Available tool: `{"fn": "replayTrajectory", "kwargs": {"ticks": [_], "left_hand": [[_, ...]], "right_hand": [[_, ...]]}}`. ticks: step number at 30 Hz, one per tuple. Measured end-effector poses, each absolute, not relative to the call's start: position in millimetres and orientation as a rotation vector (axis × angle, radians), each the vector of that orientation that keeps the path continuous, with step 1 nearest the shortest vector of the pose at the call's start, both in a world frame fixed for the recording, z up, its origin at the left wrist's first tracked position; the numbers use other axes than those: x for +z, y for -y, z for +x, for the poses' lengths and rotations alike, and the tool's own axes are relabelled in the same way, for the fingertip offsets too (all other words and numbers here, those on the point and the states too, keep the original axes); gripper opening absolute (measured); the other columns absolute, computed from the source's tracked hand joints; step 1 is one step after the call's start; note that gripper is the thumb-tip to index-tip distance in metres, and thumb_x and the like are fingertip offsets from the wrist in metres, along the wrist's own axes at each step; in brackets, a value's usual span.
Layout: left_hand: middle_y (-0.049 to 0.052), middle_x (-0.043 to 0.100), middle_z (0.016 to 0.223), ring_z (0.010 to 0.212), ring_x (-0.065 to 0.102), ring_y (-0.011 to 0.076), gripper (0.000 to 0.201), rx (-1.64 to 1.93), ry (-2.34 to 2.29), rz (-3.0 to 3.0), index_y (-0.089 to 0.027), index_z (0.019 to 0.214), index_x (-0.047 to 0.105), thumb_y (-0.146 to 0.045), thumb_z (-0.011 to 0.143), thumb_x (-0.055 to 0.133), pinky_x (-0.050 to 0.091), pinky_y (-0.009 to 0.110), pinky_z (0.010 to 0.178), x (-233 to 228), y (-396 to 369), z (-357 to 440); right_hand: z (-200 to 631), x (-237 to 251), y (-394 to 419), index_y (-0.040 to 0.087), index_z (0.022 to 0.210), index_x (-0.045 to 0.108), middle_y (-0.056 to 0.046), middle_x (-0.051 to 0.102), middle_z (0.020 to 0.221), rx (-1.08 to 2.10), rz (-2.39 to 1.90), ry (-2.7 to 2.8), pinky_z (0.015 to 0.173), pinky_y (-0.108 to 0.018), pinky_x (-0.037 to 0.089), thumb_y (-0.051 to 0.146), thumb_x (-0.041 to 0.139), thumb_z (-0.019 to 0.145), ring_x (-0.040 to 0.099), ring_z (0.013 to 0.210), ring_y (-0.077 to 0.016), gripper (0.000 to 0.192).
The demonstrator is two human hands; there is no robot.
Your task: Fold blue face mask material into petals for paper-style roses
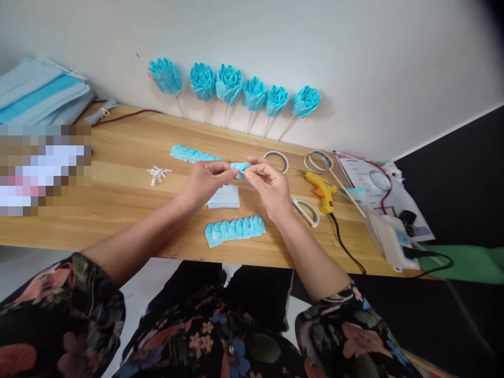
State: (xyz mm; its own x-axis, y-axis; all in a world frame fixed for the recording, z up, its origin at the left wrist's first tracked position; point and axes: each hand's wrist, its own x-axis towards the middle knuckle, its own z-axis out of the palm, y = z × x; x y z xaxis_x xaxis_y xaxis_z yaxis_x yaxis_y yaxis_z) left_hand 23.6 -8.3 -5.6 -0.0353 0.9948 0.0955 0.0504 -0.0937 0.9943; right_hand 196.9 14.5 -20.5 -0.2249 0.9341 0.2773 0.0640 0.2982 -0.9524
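Between my two hands, above the middle of the table, is a small folded piece of blue fabric (pixel 240 167). My left hand (pixel 208 181) pinches its left side between thumb and finger. On the other side, the thumb and fingers of my right hand (pixel 270 186) grip it too. A stack of white fabric pieces (pixel 223 197) lies just below, partly behind my left hand. Nearer to me is a row of overlapping folded blue petals (pixel 235 230). A second petal row (pixel 192 154) lies beyond my left hand, which hides its right end.
Several blue fabric flowers (pixel 229 84) on sticks lean against the wall. To the right lie a yellow glue gun (pixel 321 189), scissors (pixel 307 211), tape rolls (pixel 318 160) and a power strip (pixel 397 244). White strips (pixel 158 175) and stacked face masks (pixel 43 94) are at left.
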Motion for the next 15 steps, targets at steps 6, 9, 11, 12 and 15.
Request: {"fn": "replayTrajectory", "kwargs": {"ticks": [6, 9, 11, 12, 15], "left_hand": [[-0.001, 0.054, 0.056, 0.056, 0.043, 0.011, 0.027, 1.292, -1.211, 1.309, -0.02, 0.057, 0.066, -0.037, 0.076, 0.074, 0.032, 0.027, 0.055, -8.0, 9.7, 24.7], [-0.001, 0.055, 0.056, 0.057, 0.044, 0.0116, 0.029, 1.285, -1.21, 1.311, -0.02, 0.056, 0.065, -0.038, 0.077, 0.074, 0.032, 0.027, 0.055, -7.1, 10.6, 25.1], [-0.001, 0.054, 0.056, 0.057, 0.045, 0.0117, 0.03, 1.283, -1.199, 1.325, -0.02, 0.055, 0.064, -0.038, 0.077, 0.073, 0.033, 0.027, 0.056, -6.1, 11.1, 25.4], [-0.001, 0.054, 0.056, 0.058, 0.045, 0.0117, 0.03, 1.284, -1.194, 1.333, -0.02, 0.055, 0.064, -0.038, 0.077, 0.073, 0.033, 0.027, 0.056, -5.7, 11.3, 25.6], [-0.001, 0.056, 0.058, 0.058, 0.045, 0.0115, 0.028, 1.285, -1.182, 1.333, -0.02, 0.057, 0.064, -0.038, 0.077, 0.074, 0.034, 0.027, 0.056, -5.8, 11.4, 26.3]], "right_hand": [[194.9, -18.7, -13.4, 0.023, 0.08, 0.07, -0.005, 0.067, 0.122, 1.094, -0.943, 1.52, 0.095, -0.036, 0.053, 0.033, 0.072, 0.083, 0.063, 0.116, -0.0196, 0.011], [195.1, -18.2, -13.7, 0.023, 0.079, 0.069, -0.004, 0.068, 0.121, 1.082, -0.964, 1.524, 0.095, -0.036, 0.053, 0.033, 0.071, 0.083, 0.062, 0.117, -0.0197, 0.011], [195.5, -18.7, -14.2, 0.024, 0.079, 0.069, -0.004, 0.068, 0.119, 1.084, -0.961, 1.521, 0.094, -0.036, 0.053, 0.033, 0.071, 0.083, 0.063, 0.115, -0.0195, 0.011], [195.7, -19.1, -14.5, 0.024, 0.079, 0.07, -0.004, 0.068, 0.118, 1.086, -0.956, 1.516, 0.094, -0.036, 0.053, 0.033, 0.072, 0.082, 0.063, 0.114, -0.0194, 0.01], [195.9, -20.5, -15.1, 0.024, 0.078, 0.07, -0.004, 0.069, 0.117, 1.09, -0.951, 1.509, 0.093, -0.035, 0.053, 0.033, 0.072, 0.082, 0.063, 0.113, -0.0192, 0.01]]}}
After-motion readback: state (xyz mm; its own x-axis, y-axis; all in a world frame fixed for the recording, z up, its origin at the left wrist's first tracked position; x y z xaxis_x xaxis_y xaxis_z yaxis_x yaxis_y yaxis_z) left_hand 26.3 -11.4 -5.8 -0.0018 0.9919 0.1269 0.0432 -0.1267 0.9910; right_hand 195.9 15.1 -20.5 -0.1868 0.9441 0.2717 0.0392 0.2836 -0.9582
